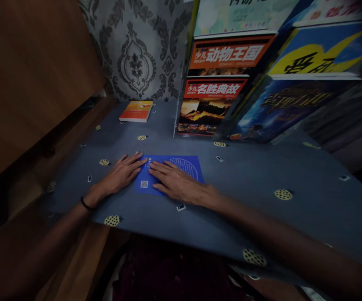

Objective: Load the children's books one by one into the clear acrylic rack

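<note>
– Left hand [123, 173] and right hand [177, 182] lie palm-down, fingers stretched, clamped on nothing. What is beneath them?

– One flat, blue, rectangular paper booklet [145, 177] with white print. Right hand covers its middle; left fingertips just reach its left edge.

– How would it handle?

– Light, I'd judge, fairly bendy, and perhaps slick on its smooth face. Pressing hard could crease it. Its thickness I can't tell.

– And where to take hold?

– Probably the top right corner, which shows beyond the right hand; slide a fingertip under there.

– What surrounds it?

– Grey-blue, pineapple-patterned tablecloth [246, 175] underneath. Toward the wall, an orange-covered paper book [136, 110] lies well apart; behind and to the right stands a red-and-black paper book [210, 108] among other upright ones.
</note>
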`<state>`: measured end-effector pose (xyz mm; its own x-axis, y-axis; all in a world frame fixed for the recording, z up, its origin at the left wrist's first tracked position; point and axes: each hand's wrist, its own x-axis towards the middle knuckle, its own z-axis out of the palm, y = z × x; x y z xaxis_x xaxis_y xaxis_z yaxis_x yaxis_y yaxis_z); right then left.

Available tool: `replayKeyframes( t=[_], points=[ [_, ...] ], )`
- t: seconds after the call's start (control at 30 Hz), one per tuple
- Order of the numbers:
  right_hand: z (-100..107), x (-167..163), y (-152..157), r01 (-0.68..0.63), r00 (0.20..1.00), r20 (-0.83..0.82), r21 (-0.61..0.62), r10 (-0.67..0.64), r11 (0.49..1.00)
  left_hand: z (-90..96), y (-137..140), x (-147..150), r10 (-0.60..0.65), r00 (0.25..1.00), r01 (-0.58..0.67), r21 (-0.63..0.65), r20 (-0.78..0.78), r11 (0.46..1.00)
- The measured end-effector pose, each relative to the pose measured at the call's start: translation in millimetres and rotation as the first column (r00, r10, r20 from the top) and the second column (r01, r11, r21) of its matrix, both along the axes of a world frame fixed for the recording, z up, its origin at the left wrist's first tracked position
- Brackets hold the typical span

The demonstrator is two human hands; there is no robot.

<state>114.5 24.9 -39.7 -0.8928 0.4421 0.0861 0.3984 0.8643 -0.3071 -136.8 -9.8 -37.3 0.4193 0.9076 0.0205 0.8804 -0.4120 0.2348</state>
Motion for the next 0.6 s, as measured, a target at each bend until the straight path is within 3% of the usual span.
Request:
replayKeyframes(
  t=[0.1, 0.2, 0.4, 0.6],
  points=[
    [-2.1, -24.0, -18.8, -0.067, 0.997, -0.047, -0.038, 0.065, 0.997, -4.2, 0.2, -2.1, -0.001, 1.000, 0.001, 0.011, 0.014, 1.000],
    [-3.1, -23.3, -35.7, -0.121, 0.990, -0.080, -0.089, 0.114, 0.989, -7.3, 0.2, -3.7, -0.005, 1.000, 0.004, 0.038, 0.024, 0.999],
    [3.8, 4.1, -50.9, -0.098, 0.993, -0.087, -0.158, 0.085, 0.983, -7.0, 0.6, -3.8, -0.023, 0.999, 0.021, 0.062, 0.038, 0.998],
    [1.7, 43.3, -51.9, 0.021, 0.996, -0.077, -0.171, -0.035, 0.985, -6.5, 1.8, -3.5, -0.010, 1.000, 0.009, 0.059, 0.021, 0.998]
  ],
)
